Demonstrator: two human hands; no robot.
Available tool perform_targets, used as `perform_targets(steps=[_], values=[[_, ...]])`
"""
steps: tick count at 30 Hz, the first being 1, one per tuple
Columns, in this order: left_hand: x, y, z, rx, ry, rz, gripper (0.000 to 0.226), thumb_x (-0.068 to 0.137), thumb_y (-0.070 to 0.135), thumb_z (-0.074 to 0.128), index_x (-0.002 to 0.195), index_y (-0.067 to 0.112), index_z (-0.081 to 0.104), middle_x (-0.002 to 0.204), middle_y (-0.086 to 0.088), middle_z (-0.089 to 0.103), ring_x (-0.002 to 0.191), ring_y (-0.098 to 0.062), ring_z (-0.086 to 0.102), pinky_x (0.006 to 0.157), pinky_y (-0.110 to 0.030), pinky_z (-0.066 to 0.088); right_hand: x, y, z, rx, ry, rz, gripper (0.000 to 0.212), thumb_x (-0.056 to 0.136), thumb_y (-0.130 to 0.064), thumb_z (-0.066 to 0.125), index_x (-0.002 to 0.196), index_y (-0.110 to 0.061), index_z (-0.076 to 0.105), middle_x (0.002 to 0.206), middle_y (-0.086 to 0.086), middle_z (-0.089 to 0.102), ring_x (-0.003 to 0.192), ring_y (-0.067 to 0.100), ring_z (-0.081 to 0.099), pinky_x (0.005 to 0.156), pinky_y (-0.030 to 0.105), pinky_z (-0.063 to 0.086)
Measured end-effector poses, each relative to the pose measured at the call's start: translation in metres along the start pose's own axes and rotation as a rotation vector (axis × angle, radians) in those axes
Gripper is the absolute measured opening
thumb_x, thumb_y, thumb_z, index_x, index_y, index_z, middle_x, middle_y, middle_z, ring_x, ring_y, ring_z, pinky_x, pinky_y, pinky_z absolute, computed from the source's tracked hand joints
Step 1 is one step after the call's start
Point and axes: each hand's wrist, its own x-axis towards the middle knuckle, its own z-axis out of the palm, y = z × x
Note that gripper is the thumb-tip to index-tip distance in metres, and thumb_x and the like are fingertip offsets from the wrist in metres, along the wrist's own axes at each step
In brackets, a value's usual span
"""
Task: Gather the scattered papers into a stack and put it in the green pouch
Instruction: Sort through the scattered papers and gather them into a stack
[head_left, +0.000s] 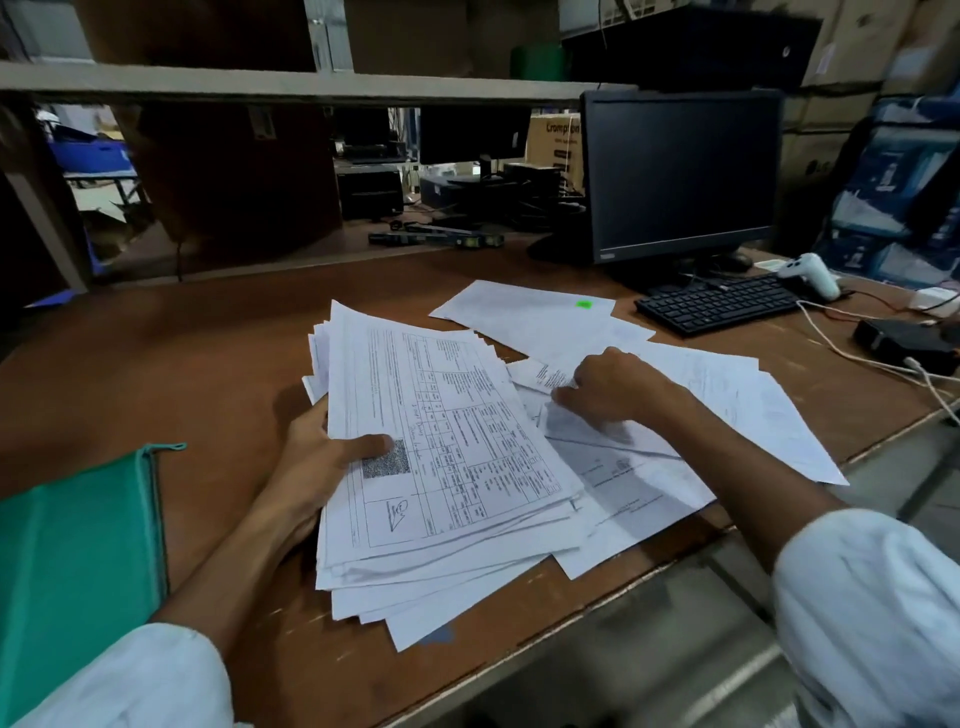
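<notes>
Far left on the counter (182, 364), green pouch (72, 545) lying flat, no paper visible inside. Left hand (317, 467) curled round the ragged stack (447, 467), thumb on top. Right hand (608, 389) pinching a loose sheet (543, 371) among others scattered. Likely to fan out and slip: uneven edges, one-sided grip.

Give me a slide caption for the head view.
Left hand holds the paper stack, right hand pinches a loose sheet, green pouch lies alongside.

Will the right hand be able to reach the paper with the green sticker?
Probably yes. The paper with the green sticker lies flat just beyond the right hand, with nothing blocking it, though that hand pinches a loose sheet now.
</notes>
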Motion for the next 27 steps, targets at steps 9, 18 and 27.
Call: perform_targets(steps=[9, 18, 27], values=[[0.002, 0.001, -0.003, 0.013, 0.032, 0.001, 0.053, 0.076, -0.012, 0.075, 0.122, 0.012, 0.062, 0.110, 0.003, 0.073, 0.099, -0.021, 0.071, 0.082, -0.039, 0.058, -0.011, 0.034, -0.010, 0.039, 0.200, 0.137, 0.044, 0.096, -0.046, 0.046, 0.115, -0.013, 0.068, 0.122, 0.015, 0.065, 0.111, 0.034, 0.058, 0.092, 0.040, 0.050], [0.004, -0.001, -0.004, 0.057, 0.040, 0.112, 0.106, 0.072, -0.013, 0.079, 0.150, 0.038, 0.029, 0.132, 0.014, 0.051, 0.115, -0.005, 0.054, 0.083, -0.028, 0.053, -0.014, 0.001, 0.000, -0.030, -0.149, 0.151, 0.047, 0.094, -0.055, 0.038, 0.093, -0.014, 0.062, 0.107, 0.010, 0.067, 0.100, 0.029, 0.061, 0.086, 0.037, 0.050], [0.006, -0.001, -0.006, 0.028, 0.015, -0.001, 0.059, 0.077, -0.010, 0.077, 0.130, 0.015, 0.066, 0.124, 0.000, 0.067, 0.109, -0.021, 0.068, 0.083, -0.029, 0.059, 0.025, 0.023, -0.006, 0.061, 0.016, 0.281, 0.073, 0.099, -0.063, 0.031, 0.150, -0.011, 0.035, 0.143, 0.020, 0.050, 0.131, 0.037, 0.047, 0.102, 0.044, 0.041]])
